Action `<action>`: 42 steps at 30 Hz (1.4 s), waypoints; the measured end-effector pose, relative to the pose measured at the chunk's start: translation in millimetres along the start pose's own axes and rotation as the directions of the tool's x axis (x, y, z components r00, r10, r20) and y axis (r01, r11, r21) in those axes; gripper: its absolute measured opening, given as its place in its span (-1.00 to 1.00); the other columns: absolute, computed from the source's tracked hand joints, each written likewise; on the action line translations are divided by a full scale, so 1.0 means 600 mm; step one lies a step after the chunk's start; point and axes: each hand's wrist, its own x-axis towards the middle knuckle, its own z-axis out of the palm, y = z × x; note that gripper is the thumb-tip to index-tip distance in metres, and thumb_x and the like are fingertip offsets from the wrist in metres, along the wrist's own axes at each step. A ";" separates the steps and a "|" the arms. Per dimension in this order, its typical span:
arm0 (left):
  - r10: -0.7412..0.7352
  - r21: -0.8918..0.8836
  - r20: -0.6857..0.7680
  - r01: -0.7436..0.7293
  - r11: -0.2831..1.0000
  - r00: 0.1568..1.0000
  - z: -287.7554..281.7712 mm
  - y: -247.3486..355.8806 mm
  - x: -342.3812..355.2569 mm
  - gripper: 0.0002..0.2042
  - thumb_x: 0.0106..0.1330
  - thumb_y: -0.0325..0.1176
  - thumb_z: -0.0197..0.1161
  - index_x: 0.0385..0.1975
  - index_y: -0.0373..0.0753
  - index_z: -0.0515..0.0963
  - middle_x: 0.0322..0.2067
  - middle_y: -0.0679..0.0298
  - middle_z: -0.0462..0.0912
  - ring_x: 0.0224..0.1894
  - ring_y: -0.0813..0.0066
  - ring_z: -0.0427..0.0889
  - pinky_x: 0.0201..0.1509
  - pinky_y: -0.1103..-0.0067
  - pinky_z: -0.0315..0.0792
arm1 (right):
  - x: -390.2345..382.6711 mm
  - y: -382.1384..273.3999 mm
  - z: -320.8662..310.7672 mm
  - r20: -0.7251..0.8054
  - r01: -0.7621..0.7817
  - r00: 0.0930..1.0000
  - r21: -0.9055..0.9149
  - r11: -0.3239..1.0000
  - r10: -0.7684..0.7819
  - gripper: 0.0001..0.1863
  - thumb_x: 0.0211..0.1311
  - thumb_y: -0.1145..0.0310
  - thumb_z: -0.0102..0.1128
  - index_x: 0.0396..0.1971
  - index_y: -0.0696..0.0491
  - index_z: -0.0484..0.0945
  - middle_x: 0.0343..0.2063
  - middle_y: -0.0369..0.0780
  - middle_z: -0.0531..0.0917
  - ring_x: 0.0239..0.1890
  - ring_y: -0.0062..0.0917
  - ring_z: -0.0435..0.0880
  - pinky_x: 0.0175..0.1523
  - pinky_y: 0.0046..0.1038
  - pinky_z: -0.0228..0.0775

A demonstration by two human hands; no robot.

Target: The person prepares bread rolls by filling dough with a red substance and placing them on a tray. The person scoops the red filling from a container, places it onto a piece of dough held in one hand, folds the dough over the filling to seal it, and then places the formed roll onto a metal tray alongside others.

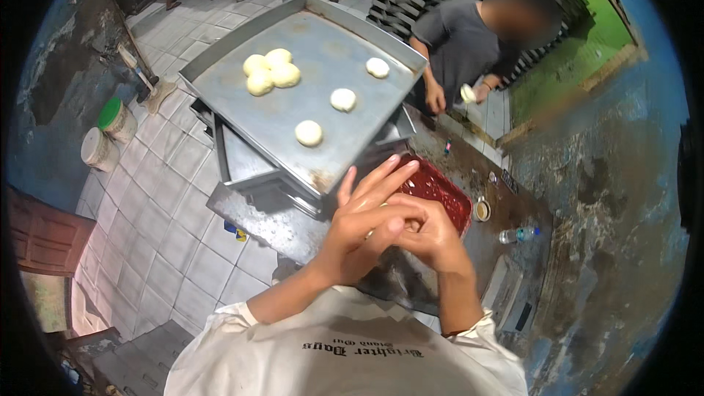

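- Dough balls [309, 133]: seven on the metal tray [334, 37], at 11 o'clock from the hands.
- Left hand [345, 238]: fingers spread; right hand [436, 235]: fingers curled across the left palm. Whether they grip dough, I cannot tell.
- Likely step: rolling between palms; next calls for parting them gently.

Dough balls [309, 133] are cream, tray [330, 38] grey, basin [455, 204] red flecked white.

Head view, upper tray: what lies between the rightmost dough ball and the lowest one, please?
In the head view, one single dough ball lies between them; on both sides of it, the upper tray is bare.
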 end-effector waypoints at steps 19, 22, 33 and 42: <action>-0.207 -0.107 -0.929 0.315 0.943 0.306 -0.510 -0.215 -0.255 -0.85 0.46 -0.46 0.11 -0.34 -0.34 0.58 -0.21 0.20 0.57 -0.12 0.49 0.47 0.05 0.51 0.32 | 0.792 -0.005 -0.134 -0.254 -0.166 0.962 -0.832 0.530 -0.099 -0.41 0.59 0.00 -0.05 0.32 0.16 0.50 0.32 0.01 0.53 0.45 -0.22 0.42 0.55 -0.34 0.11; -0.210 -0.124 -0.918 0.260 0.958 0.337 -0.518 -0.223 -0.241 -0.84 0.48 -0.45 0.11 -0.34 -0.33 0.58 -0.21 0.20 0.57 -0.12 0.50 0.46 0.02 0.53 0.30 | 0.846 0.146 -0.175 0.118 0.245 0.902 -0.932 0.267 -0.416 -0.33 0.63 -0.06 -0.18 0.52 0.06 0.24 0.52 0.02 0.25 0.59 -0.17 0.13 0.62 -0.25 -0.08; -0.158 -0.087 -0.925 0.211 0.974 0.347 -0.525 -0.212 -0.237 -0.84 0.46 -0.45 0.15 -0.33 -0.36 0.60 -0.22 0.20 0.58 -0.17 0.52 0.47 -0.03 0.56 0.32 | 0.678 -0.034 -0.005 0.165 0.275 0.904 -0.931 0.241 -0.395 -0.42 0.32 -0.03 0.31 0.26 -0.08 0.56 0.24 -0.18 0.63 0.33 -0.35 0.51 0.43 0.01 0.08; -0.180 -0.228 -0.676 0.030 0.973 0.715 -0.413 -0.192 -0.053 -0.82 0.45 -0.41 0.16 -0.31 -0.40 0.63 -0.22 0.18 0.61 -0.18 0.53 0.49 0.00 0.59 0.33 | 0.534 -0.069 0.094 0.106 0.145 0.941 -0.984 0.100 -0.321 -0.81 0.17 0.30 0.18 -0.41 0.09 0.68 -0.48 -0.22 0.68 -0.28 -0.38 0.63 0.15 -0.29 0.24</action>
